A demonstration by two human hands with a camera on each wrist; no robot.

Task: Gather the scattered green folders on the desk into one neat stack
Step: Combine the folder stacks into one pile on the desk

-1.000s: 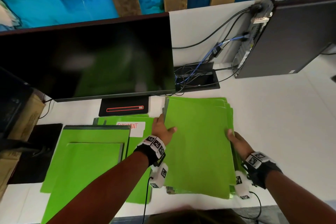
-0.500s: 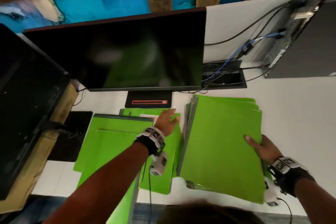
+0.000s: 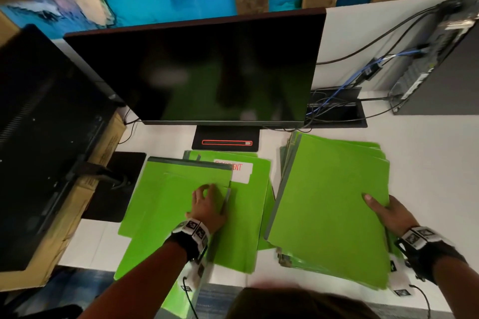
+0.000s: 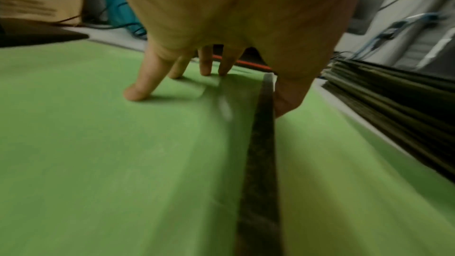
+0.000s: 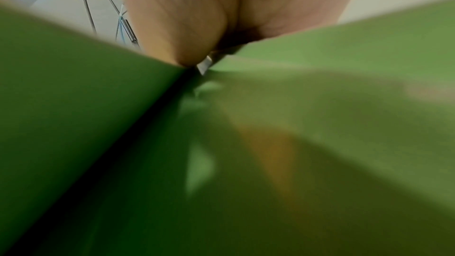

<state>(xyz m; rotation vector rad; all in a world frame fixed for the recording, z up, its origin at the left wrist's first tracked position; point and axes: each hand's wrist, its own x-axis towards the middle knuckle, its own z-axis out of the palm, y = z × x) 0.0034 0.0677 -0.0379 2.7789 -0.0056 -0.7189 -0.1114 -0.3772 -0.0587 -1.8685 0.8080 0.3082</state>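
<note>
A thick stack of green folders (image 3: 329, 210) lies on the right of the white desk (image 3: 430, 163). My right hand (image 3: 381, 212) grips the stack's right edge, thumb on top and fingers beneath; the right wrist view shows my palm (image 5: 197, 26) against blurred green covers. To the left lies a loose pile: a top folder (image 3: 168, 202) over a folder with a white label (image 3: 243, 171). My left hand (image 3: 207, 202) is at the top folder's right edge. Its fingertips (image 4: 138, 92) press on the cover (image 4: 98, 143), and the thumb sits under the raised dark edge.
A dark monitor (image 3: 207, 70) on a black base (image 3: 225, 141) stands just behind the folders. A second monitor's back (image 3: 39, 137) and a cardboard box (image 3: 103, 147) crowd the left. A computer tower (image 3: 440, 72) and cables in a desk cutout (image 3: 337, 114) sit at the back right.
My left hand let go of the stack's left edge and moved left onto the loose pile's top folder. The right hand kept its hold on the stack.
</note>
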